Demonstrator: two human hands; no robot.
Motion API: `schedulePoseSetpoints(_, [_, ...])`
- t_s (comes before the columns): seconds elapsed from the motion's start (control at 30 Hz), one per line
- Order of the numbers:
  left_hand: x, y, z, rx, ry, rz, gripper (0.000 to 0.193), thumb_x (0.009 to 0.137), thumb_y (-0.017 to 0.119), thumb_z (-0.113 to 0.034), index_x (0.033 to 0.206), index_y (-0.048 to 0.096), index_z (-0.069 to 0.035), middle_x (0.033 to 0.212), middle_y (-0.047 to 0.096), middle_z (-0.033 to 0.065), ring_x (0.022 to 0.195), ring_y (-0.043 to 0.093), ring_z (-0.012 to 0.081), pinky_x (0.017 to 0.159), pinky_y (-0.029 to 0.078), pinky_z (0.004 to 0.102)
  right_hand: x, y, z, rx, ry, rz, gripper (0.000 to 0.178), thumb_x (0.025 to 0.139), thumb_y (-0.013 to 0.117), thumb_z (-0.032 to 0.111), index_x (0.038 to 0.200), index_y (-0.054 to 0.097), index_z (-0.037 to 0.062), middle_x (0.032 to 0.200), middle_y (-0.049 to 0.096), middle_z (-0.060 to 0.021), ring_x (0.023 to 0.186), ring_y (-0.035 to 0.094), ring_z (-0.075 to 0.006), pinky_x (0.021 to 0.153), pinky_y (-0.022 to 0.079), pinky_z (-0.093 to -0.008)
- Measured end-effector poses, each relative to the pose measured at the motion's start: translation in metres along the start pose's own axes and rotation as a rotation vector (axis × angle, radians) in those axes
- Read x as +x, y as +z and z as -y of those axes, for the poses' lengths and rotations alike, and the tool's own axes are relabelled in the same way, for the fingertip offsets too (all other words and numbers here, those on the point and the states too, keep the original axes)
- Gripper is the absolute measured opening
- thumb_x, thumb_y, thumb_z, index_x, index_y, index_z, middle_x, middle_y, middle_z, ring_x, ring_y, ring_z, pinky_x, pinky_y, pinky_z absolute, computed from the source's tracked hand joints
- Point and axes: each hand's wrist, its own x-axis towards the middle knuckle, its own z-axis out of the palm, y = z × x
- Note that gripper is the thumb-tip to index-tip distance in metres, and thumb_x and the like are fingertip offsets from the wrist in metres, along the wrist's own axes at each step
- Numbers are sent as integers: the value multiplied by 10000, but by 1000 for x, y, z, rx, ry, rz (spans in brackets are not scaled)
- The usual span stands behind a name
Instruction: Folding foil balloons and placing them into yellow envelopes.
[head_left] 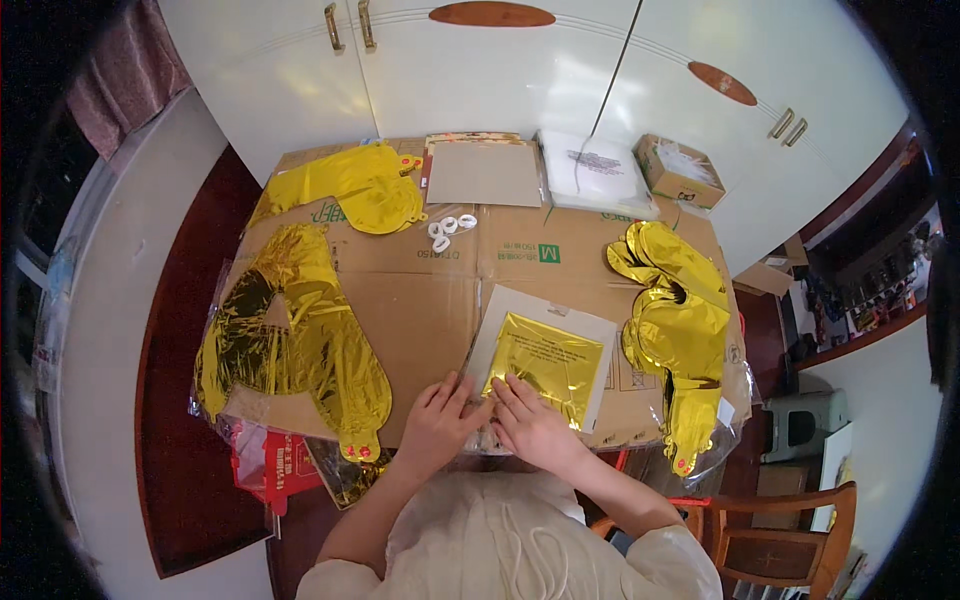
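Note:
A folded square of gold foil balloon [547, 362] lies on a grey card [604, 350], which sits tilted on the cardboard near me. My right hand [532, 424] rests flat on the foil's near left corner, its fingers stretched out. Close beside it, my left hand [438, 420] has its fingers extended toward the near left edge of the card and appears to hold nothing. On the left spreads a large flat gold foil balloon [350, 350], with another foil balloon [385, 195] behind it. More gold balloons [680, 320] lie stacked on the right.
White tape rolls [448, 228] sit mid-table behind the cardboard's centre. Along the back stand a pile of grey cards [482, 172], a stack of clear plastic bags [595, 172] and a small open box [680, 168]. A wooden chair [785, 545] is at lower right, a red bag [272, 468] at lower left.

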Motion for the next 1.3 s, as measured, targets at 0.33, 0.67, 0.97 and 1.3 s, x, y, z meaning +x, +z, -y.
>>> schedulePoseSetpoints(0.33, [2,-3,-3,23,-3,18,308,805,625,-169,1107,681,-172,1303,577,126,1221,544,347,948,474,476,-2,-2,-3,35,-24,25,402,850,667,200,1157,643,-58,1329,564,-207,1292,497,-355,1068,435,-419])
schedulePoseSetpoints(0.67, [-1,-5,-5,142,-50,3,222,791,661,-215,997,689,-137,1294,581,94,1234,515,307,986,407,529,-2,0,-3,33,-26,10,425,861,650,190,1198,618,-66,1313,568,-197,1289,489,-351,1075,428,-419])
schedulePoseSetpoints(0.97, [-1,1,-10,91,-22,2,326,792,679,-250,1094,688,-128,1252,597,75,1240,504,289,999,389,527,-6,-6,-6,76,-43,10,425,862,653,211,1222,616,-13,1339,558,-181,1294,489,-339,1094,397,-449])
schedulePoseSetpoints(1.3, [4,-3,-16,-35,72,-30,230,827,651,-176,1023,674,-59,1233,626,109,1225,558,263,1032,400,508,-47,-34,-39,-22,155,35,421,860,681,271,1247,627,113,1356,559,-112,1314,469,-327,1109,329,-554])
